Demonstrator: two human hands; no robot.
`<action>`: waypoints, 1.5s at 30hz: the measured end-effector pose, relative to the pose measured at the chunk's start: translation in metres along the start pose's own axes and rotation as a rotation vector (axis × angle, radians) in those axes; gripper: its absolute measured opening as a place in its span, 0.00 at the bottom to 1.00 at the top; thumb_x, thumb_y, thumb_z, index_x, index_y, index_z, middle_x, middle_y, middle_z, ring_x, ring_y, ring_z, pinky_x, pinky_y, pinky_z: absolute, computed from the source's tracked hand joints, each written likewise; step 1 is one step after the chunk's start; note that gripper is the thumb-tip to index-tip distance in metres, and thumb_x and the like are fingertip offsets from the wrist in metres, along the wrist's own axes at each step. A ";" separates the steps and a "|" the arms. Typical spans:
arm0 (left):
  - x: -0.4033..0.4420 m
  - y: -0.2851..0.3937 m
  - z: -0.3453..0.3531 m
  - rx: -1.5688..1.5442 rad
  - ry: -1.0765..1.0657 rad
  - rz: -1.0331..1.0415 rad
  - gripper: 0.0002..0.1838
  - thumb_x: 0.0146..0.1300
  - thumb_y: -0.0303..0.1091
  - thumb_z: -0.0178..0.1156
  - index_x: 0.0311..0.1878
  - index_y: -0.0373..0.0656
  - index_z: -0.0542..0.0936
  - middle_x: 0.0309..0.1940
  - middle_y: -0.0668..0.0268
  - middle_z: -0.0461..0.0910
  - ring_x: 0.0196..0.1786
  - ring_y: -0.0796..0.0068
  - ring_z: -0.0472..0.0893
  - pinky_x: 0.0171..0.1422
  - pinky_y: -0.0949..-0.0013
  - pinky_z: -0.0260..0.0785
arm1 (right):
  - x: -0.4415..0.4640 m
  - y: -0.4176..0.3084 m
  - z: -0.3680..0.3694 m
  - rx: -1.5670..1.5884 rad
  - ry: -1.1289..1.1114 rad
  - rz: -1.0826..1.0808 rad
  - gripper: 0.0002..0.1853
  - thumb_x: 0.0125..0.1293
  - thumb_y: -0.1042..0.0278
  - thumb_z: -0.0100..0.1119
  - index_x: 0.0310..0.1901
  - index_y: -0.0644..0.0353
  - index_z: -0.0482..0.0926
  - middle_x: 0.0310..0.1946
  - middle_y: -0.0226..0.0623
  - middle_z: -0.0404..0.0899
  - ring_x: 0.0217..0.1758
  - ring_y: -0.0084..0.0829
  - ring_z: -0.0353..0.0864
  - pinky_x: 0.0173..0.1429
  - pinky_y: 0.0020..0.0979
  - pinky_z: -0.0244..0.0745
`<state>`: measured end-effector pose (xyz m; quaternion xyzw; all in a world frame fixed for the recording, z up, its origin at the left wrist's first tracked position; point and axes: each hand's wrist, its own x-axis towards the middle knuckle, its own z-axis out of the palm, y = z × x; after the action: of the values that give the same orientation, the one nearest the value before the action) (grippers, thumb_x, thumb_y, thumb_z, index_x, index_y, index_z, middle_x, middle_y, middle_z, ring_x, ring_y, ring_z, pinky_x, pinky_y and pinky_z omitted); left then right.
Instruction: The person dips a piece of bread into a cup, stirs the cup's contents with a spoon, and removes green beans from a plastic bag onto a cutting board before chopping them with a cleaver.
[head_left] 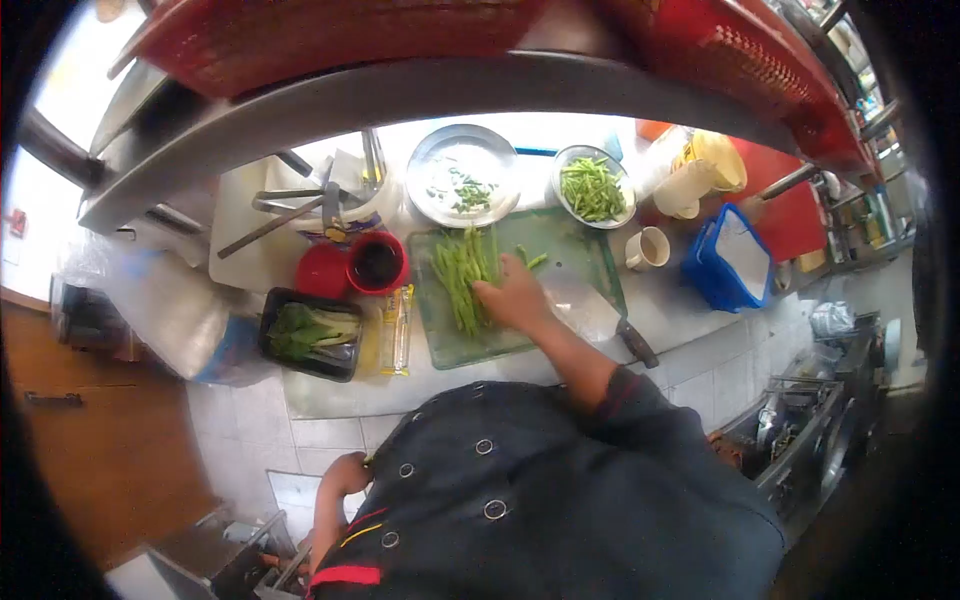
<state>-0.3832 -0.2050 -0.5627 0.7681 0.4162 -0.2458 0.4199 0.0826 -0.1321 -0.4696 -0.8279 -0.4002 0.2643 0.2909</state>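
My right hand (515, 297) reaches over the green cutting board (590, 235), its thumb and fingers closed about some long green beans (462, 275). A few short pieces of bean (533, 258) lie beyond the fingers. Just right of this hand a broad-bladed cleaver (585, 310) rests across the board, its dark handle past the board's edge. Down by my waist, against the dark jacket, my left hand (345, 472) is curled closed. A small yellow-green spot shows at its fingertips; what it holds, if anything, cannot be made out.
Behind the board stand a metal plate with cut pieces (465, 150) and a bowl of cut beans (592, 187). Leafy greens fill a black tray (310, 335) beside a red cup (378, 264). To the right are a cup (648, 248) and blue container (728, 260). A shelf (450, 85) overhangs.
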 end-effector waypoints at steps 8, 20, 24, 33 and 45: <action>-0.006 0.250 -0.124 -0.097 0.640 -0.202 0.16 0.60 0.40 0.60 0.45 0.39 0.79 0.40 0.45 0.81 0.47 0.45 0.80 0.51 0.50 0.71 | -0.035 0.120 -0.148 -0.001 0.035 0.056 0.23 0.53 0.61 0.62 0.47 0.68 0.76 0.40 0.52 0.80 0.47 0.51 0.79 0.53 0.45 0.73; 0.189 0.362 -0.170 0.490 1.116 0.307 0.16 0.57 0.35 0.59 0.47 0.38 0.80 0.39 0.52 0.80 0.43 0.50 0.79 0.49 0.52 0.71 | -0.066 0.209 -0.177 -0.259 -0.230 -0.106 0.16 0.52 0.64 0.58 0.41 0.62 0.77 0.36 0.52 0.80 0.44 0.51 0.80 0.50 0.47 0.75; 0.237 0.386 -0.145 0.285 0.920 0.374 0.10 0.55 0.32 0.59 0.40 0.40 0.80 0.36 0.51 0.78 0.44 0.49 0.78 0.49 0.50 0.70 | -0.059 0.215 -0.195 -0.071 -0.428 -0.114 0.16 0.52 0.64 0.58 0.42 0.61 0.76 0.35 0.52 0.80 0.42 0.53 0.80 0.47 0.48 0.75; 0.242 0.406 -0.108 0.172 0.735 0.345 0.11 0.57 0.33 0.58 0.43 0.43 0.81 0.38 0.52 0.78 0.44 0.49 0.78 0.49 0.49 0.71 | -0.083 0.160 -0.220 -0.082 -0.247 -0.115 0.15 0.62 0.68 0.51 0.50 0.61 0.70 0.37 0.55 0.81 0.42 0.57 0.80 0.48 0.53 0.73; 0.240 0.400 -0.103 0.300 0.756 0.413 0.13 0.62 0.31 0.51 0.48 0.49 0.81 0.31 0.52 0.77 0.34 0.49 0.79 0.36 0.49 0.73 | -0.089 0.107 -0.217 -0.400 -0.415 -0.079 0.13 0.64 0.71 0.45 0.49 0.64 0.70 0.38 0.55 0.82 0.44 0.56 0.82 0.49 0.54 0.74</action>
<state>0.0863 -0.1339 -0.5072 0.9232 0.3380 0.0834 0.1626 0.2349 -0.3180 -0.3758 -0.7807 -0.5272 0.3325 0.0439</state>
